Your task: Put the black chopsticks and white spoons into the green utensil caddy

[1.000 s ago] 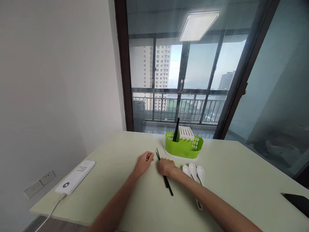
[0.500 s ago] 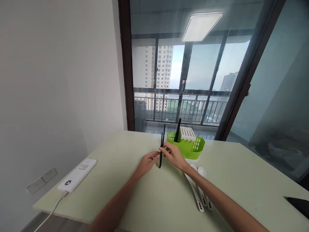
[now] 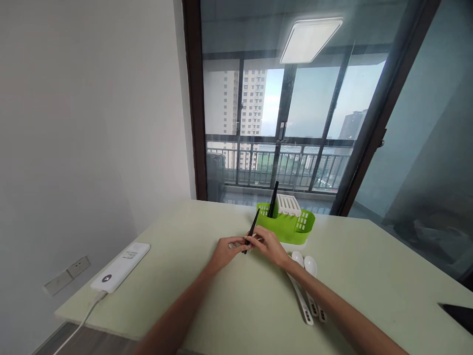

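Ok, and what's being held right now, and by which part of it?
Slim, straight black chopsticks, pinched near their lower ends by both hands, left hand and right hand.

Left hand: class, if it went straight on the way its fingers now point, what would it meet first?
Probably the held black chopsticks, right by the left hand; the right hand lies just beyond, though depth is hard to judge.
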`<state>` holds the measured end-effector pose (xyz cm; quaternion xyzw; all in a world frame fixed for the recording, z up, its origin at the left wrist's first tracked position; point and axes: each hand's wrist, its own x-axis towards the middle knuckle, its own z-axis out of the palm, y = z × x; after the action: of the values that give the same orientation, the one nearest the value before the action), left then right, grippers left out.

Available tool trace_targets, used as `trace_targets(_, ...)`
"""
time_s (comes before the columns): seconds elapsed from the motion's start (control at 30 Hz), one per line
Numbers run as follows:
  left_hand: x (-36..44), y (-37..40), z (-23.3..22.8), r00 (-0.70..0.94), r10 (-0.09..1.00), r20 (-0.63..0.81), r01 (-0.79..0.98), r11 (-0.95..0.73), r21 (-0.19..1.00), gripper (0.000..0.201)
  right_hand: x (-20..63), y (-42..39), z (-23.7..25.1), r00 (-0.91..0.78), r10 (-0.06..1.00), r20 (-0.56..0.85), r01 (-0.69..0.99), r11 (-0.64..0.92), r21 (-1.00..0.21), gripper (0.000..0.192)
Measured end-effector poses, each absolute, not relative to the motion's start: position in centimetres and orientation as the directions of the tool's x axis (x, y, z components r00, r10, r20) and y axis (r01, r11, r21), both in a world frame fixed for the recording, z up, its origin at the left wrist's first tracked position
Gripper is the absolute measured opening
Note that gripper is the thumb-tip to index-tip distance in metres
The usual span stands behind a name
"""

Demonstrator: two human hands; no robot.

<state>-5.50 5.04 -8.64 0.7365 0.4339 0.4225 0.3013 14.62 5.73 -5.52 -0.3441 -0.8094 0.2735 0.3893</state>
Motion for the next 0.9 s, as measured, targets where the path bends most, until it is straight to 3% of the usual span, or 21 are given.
trace_targets(0.43, -5.7, 6.0, -10.3, 0.23, 0.925, 0.301, 0.34, -0.367, 0.866, 0.034, 14.1, 6.6, -3.9, -0.44, 0.741, 0.508, 0.42, 0.67, -0.613, 0.052)
trace_targets(0.63, -5.5, 5.9, -10.1, 0.207, 0.95, 0.233, 0.3, -0.289, 0.909, 0.033, 14.6, 6.5, 0.6, -0.326, 0.746, 0.58, 0.413, 0.664, -0.623, 0.045)
trace_targets(0.9, -5.7, 6.1, -9.8, 0.199, 0.953, 0.227, 0.306, -0.28, 0.91, 0.034, 15.4, 6.4, 5.1, -0.426, 0.669, 0.609, 0.386, 0.743, -0.547, 0.048)
